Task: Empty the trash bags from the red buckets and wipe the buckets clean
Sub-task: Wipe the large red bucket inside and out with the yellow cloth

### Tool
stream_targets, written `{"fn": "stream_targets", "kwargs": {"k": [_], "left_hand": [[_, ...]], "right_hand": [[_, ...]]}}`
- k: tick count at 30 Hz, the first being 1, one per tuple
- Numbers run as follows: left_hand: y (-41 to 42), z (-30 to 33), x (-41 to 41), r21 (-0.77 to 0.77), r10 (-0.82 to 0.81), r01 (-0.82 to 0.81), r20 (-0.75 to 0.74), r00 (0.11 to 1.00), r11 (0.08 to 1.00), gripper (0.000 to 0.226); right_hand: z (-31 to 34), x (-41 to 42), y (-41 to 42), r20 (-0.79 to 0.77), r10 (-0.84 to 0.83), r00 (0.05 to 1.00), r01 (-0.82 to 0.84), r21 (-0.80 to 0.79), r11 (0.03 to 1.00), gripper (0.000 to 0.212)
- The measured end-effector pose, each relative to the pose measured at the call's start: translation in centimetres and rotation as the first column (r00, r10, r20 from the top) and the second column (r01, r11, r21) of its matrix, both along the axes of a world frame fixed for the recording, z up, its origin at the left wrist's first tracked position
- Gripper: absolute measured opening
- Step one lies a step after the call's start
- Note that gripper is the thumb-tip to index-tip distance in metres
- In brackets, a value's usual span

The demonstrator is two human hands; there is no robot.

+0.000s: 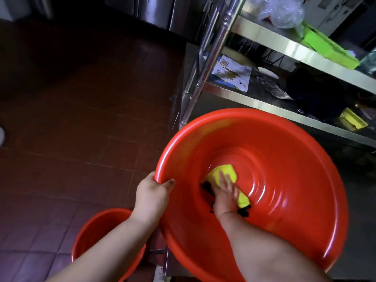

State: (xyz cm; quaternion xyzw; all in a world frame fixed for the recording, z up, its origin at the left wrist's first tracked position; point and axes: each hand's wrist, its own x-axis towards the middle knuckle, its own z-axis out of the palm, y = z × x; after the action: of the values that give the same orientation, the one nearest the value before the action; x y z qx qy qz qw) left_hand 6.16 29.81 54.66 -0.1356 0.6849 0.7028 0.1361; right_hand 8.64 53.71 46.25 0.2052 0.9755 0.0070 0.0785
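Down at your lower left a second bucket (101, 237) sits on the floor (81, 119), your forearm crossing over it, so I can't see whether it's bagged or wiped. Your left hand (151, 197) grips the rim of the big bucket (284, 159), thumb hooked inside, fingers curled under the lip; the bucket is tipped up toward you, just beside the steel rack (264, 43). Hold that grip firm, because the wiping push will want to swing the bucket away. Now the middle: your right hand (223, 195) is pressing the cloth (223, 174) flat against the bottom, fingers spread and mostly straight, though they're blurred. I'd work in circles along those ridged rings, then sweep up the wall to the rim, turning the bucket with your left hand so no strip gets missed. No bag shows inside, so the emptying looks done here. The near wall under your right forearm is hidden, as is the bucket's underside. On the right, the shelf clutter is too murky to name.
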Motion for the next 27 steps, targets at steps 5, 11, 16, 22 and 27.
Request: {"fn": "stream_targets", "kwargs": {"k": [5,11,16,22,27], "left_hand": [[0.0,0.1,-0.2,-0.065,-0.018,0.014,-0.065,0.998,0.998,0.011],[0.0,0.3,0.5,-0.007,0.001,-0.001,-0.062,0.998,1.0,0.01],[0.5,0.6,1.2,0.056,0.041,-0.038,-0.045,0.998,0.998,0.008],[1.7,1.3,2.1,0.053,0.012,-0.006,-0.122,0.992,0.999,0.016],[1.8,1.8,2.3,0.039,0.013,-0.008,-0.12,0.993,0.999,0.009]], "right_hand": [[-0.1,0.0,-1.0,0.011,0.074,0.997,-0.072,-0.125,0.99,0.054],[2.9,-0.2,2.3,-0.309,-0.272,0.911,0.298,0.04,0.954,0.058],[3.7,-0.2,2.5,-0.313,-0.464,0.828,0.48,-0.031,0.877,0.057],[2.3,1.8,-1.3,-0.122,-0.574,0.81,0.554,-0.163,0.816,0.057],[3.6,0.1,-3.4,-0.22,-0.757,0.616,0.575,-0.531,0.622,0.027]]}}
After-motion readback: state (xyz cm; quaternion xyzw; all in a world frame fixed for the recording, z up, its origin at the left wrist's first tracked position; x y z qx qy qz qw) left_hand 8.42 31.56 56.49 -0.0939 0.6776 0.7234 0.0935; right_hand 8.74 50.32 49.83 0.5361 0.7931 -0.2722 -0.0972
